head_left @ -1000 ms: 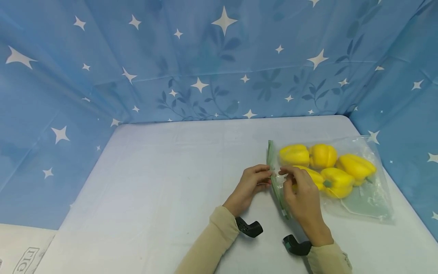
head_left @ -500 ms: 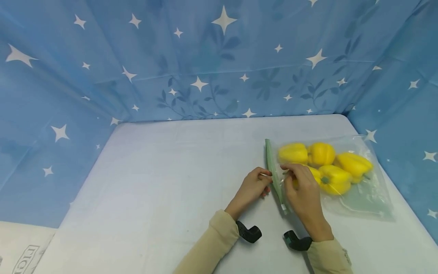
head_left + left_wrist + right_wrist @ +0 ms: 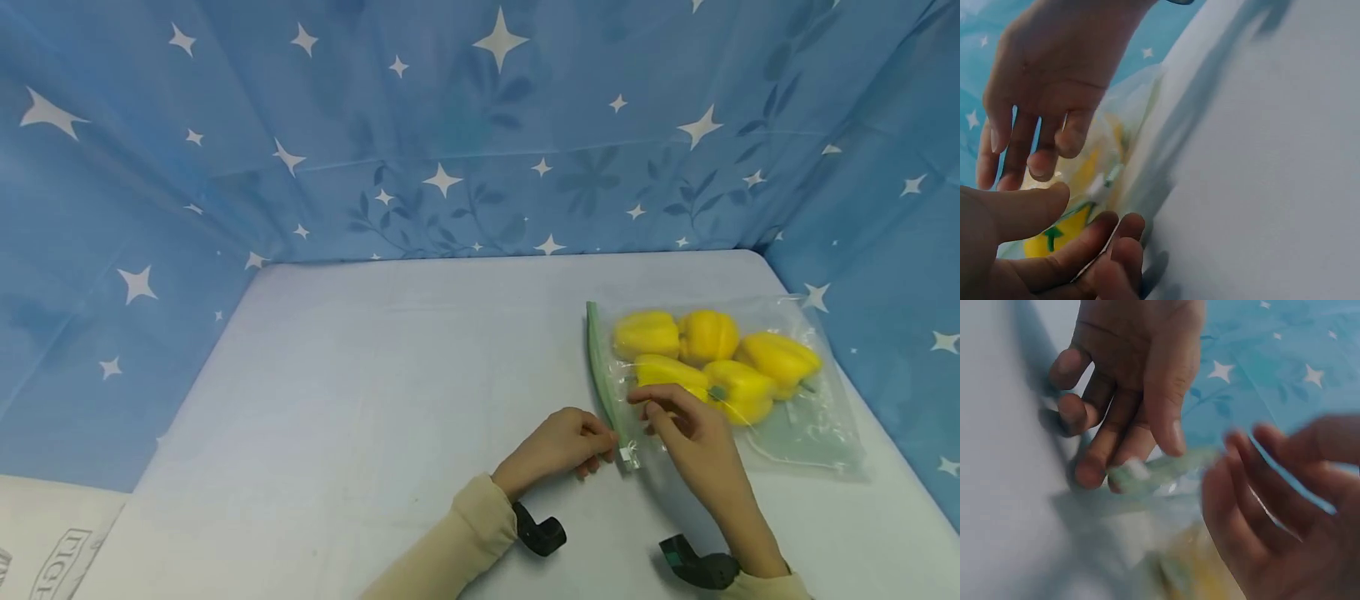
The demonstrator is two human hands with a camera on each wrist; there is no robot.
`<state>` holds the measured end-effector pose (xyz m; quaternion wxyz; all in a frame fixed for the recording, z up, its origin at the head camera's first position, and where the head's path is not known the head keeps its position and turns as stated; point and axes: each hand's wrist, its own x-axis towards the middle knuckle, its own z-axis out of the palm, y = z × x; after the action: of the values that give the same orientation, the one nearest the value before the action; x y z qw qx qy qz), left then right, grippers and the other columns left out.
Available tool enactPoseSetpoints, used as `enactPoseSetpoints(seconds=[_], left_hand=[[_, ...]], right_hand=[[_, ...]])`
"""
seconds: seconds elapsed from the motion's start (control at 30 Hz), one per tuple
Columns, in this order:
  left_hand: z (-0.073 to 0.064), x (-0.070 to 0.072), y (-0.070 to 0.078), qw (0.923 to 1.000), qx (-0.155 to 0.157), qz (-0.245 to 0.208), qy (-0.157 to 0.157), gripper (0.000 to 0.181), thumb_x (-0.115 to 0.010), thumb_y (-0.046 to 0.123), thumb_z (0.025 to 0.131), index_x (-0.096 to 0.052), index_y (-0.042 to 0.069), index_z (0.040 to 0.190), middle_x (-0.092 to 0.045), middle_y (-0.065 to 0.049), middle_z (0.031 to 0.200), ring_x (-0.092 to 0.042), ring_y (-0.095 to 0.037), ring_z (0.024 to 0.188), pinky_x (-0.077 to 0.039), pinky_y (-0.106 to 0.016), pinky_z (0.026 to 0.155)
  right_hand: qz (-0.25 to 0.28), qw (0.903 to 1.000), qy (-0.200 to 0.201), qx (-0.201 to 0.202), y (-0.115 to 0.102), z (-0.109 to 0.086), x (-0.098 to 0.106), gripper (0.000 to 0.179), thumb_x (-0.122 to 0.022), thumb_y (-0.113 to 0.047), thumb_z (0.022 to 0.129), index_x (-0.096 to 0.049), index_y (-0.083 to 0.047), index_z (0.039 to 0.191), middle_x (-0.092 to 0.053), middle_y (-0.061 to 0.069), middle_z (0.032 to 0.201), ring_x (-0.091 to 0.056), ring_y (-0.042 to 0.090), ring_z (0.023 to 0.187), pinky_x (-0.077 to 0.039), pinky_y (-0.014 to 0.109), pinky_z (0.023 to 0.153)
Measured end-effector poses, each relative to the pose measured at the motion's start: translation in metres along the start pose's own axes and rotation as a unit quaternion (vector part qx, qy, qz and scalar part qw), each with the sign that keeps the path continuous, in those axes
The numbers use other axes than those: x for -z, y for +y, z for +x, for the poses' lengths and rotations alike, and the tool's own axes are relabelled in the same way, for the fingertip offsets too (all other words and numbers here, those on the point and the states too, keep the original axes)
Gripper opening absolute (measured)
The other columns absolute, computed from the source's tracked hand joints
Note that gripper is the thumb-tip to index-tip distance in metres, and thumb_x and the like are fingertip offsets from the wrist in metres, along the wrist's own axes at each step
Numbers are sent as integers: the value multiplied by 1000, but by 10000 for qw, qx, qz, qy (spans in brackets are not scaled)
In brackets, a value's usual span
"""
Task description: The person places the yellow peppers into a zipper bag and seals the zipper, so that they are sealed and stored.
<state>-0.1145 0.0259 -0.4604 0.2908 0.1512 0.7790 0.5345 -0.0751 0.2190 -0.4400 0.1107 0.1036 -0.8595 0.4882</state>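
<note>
A clear zip bag (image 3: 817, 450) with a green zip strip (image 3: 596, 358) along its left edge lies at the table's right, holding several yellow bell peppers (image 3: 738, 392). A white slider (image 3: 627, 456) sits at the strip's near end. My left hand (image 3: 558, 450) is beside that end, fingertips right at the strip; in the left wrist view its thumb and fingers (image 3: 1110, 231) stand apart. Over the bag's near left part hovers my right hand (image 3: 697, 442), fingers loosely bent, with nothing between them. The right wrist view shows the slider and strip (image 3: 1166, 472) blurred.
The bag rests on a white-covered table (image 3: 360, 400). A blue star-patterned curtain (image 3: 450, 125) stands behind it and along both sides. Black wrist cameras (image 3: 540, 533) hang under both wrists. Printed pale cardboard (image 3: 60, 533) shows at the lower left.
My left hand has slid toward me along the zip strip to its near end by the slider. My right hand has moved nearer and slightly right, uncovering more of the peppers.
</note>
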Motion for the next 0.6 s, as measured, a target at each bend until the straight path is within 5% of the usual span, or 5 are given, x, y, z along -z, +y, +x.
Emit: enactPoseSetpoints(seconds=[0.13, 0.33, 0.47, 0.6], left_hand=[[5, -3, 2, 9989, 5, 440, -185, 22, -69, 26, 101, -79, 7, 96, -66, 0, 67, -54, -9, 52, -48, -20, 48], [14, -3, 1, 9982, -95, 397, -443, 15, -70, 17, 100, -77, 4, 100, -70, -3, 67, -57, -9, 50, -48, -21, 46], [19, 3, -1, 9974, -143, 96, -701, 16, -68, 14, 101, -76, 1, 101, -72, -3, 72, -63, -9, 57, -51, -21, 49], [21, 8, -3, 9956, -102, -106, -921, 16, -69, 17, 101, -76, 3, 98, -71, -1, 71, -64, -8, 60, -52, -20, 51]], right_hand=[[1112, 9861, -1227, -145, 10, -11, 12, 25, -50, -3, 109, -64, 2, 129, -74, -3, 108, -67, 19, 84, -61, 31, 69], [2175, 9413, -2552, -395, 26, -14, 22, 30, -41, -1, 111, -57, 6, 135, -72, 10, 115, -66, 26, 87, -62, 39, 68], [2686, 9002, -3405, -386, 33, -9, 23, 31, -36, 3, 110, -56, 8, 134, -67, 24, 112, -66, 30, 90, -63, 42, 71], [3216, 8427, -4292, -476, 38, -5, 21, 32, -33, 5, 110, -55, 10, 133, -65, 27, 113, -67, 30, 96, -64, 44, 78]])
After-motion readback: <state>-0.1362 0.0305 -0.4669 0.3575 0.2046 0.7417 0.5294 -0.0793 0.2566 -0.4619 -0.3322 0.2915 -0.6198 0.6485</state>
